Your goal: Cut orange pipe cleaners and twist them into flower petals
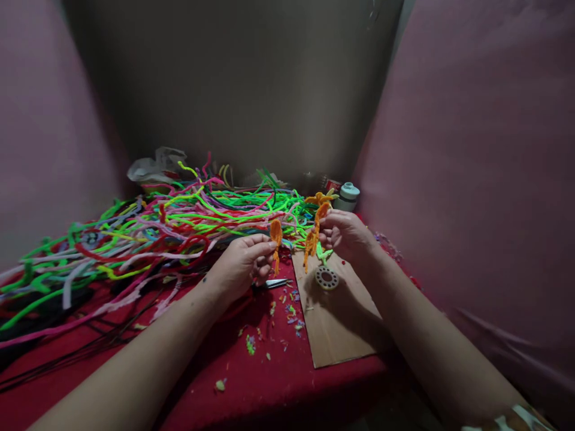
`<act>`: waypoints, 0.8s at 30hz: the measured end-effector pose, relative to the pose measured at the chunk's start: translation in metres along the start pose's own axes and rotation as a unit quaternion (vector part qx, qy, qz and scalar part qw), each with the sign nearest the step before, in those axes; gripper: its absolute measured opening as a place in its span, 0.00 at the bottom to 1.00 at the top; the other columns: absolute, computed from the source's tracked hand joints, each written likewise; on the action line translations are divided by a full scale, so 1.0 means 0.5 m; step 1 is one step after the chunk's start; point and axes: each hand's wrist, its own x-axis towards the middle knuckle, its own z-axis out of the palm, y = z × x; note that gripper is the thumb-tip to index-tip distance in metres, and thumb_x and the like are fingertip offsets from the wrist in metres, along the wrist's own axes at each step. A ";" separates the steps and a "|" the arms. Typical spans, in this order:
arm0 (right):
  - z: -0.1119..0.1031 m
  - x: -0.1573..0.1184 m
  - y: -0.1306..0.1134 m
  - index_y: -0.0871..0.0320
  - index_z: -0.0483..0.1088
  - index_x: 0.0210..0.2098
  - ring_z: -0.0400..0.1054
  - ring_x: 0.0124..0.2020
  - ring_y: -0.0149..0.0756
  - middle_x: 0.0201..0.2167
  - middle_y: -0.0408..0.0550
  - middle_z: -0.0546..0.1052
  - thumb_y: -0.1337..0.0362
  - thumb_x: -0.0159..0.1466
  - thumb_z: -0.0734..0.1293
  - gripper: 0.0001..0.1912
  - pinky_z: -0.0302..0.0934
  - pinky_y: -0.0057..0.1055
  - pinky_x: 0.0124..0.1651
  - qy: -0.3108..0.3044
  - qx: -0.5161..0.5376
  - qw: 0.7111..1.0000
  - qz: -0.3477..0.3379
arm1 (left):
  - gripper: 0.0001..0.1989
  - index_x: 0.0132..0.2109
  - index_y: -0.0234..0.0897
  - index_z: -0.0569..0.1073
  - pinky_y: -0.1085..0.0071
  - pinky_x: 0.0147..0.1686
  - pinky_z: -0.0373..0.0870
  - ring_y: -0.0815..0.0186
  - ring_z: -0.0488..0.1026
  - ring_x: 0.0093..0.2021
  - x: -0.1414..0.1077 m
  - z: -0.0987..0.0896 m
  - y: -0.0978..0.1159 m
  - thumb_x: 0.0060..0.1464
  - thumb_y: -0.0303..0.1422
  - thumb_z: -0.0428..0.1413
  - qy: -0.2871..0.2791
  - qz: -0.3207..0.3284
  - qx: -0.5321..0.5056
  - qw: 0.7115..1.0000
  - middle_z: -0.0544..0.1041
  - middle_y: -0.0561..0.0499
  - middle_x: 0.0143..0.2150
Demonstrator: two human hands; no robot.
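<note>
Between the thumb and fingers of my left hand [247, 258] is an orange pipe-cleaner petal [276, 232], upright with its thin twisted end pointing down. My right hand [344, 232] pinches a longer piece of bent orange pipe cleaner [311, 242], whose lower end hangs down over the cardboard. The two pieces are apart. Just behind my right hand shows another orange looped shape [320, 198]. Below it, a round disc with a ring of holes [326, 278] is on the cardboard, with a green pipe-cleaner piece [322, 254] above it. Scissors [276, 283] lie beneath my left hand, their handles hidden.
A large heap of coloured pipe cleaners [179, 224] covers the back and left of the red cloth [242, 383]. Fuzz scraps [250, 344] lie beside the cardboard sheet [336, 335]. A white-capped bottle [348, 196] and a plastic bag [155, 167] stand at the back. Pink sheets [476, 149] flank both sides.
</note>
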 end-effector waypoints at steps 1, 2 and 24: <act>0.008 -0.006 0.002 0.56 0.57 0.26 0.60 0.14 0.26 0.16 0.36 0.62 0.68 0.44 0.63 0.11 0.49 0.21 0.15 -0.030 0.067 0.997 0.015 | 0.11 0.29 0.35 0.66 0.81 0.10 0.50 0.77 0.57 0.11 0.001 -0.002 -0.002 0.43 0.31 0.62 -0.001 0.005 -0.003 1.000 0.63 0.60 0.15; 0.015 -0.011 0.005 0.56 0.57 0.27 0.59 0.13 0.25 0.15 0.35 0.62 0.70 0.44 0.64 0.12 0.46 0.21 0.14 -0.058 0.120 0.991 0.029 | 0.10 0.29 0.35 0.66 0.81 0.11 0.51 0.77 0.57 0.12 0.003 -0.003 -0.004 0.43 0.31 0.62 -0.002 0.010 -0.005 1.000 0.63 0.60 0.16; 0.083 -0.063 0.040 0.62 0.73 0.28 0.54 0.18 0.23 0.19 0.39 0.68 0.61 0.55 0.66 0.09 0.49 0.24 0.21 -0.021 -0.072 0.990 -0.117 | 0.08 0.26 0.35 0.65 0.81 0.11 0.51 0.77 0.57 0.13 -0.022 0.022 0.008 0.48 0.31 0.57 0.030 0.027 0.116 0.992 0.62 0.59 0.16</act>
